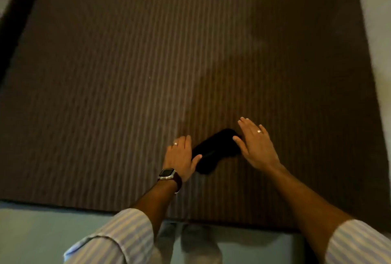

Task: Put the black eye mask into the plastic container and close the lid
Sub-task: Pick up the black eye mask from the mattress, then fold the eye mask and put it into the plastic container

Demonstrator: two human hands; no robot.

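Note:
The black eye mask lies flat on a brown ribbed table surface, slanting from near left to far right. My left hand, with a ring and a wristwatch, rests at the mask's near-left end, its thumb touching the fabric. At the far-right end my right hand, also with a ring, lies flat with fingers spread and its thumb on the mask. Neither hand has lifted the mask. No plastic container is in view.
The table's near edge runs just in front of my striped sleeves. A pale floor lies below it, and pale surfaces show at the far left and right corners. A dark band runs along the table's left side.

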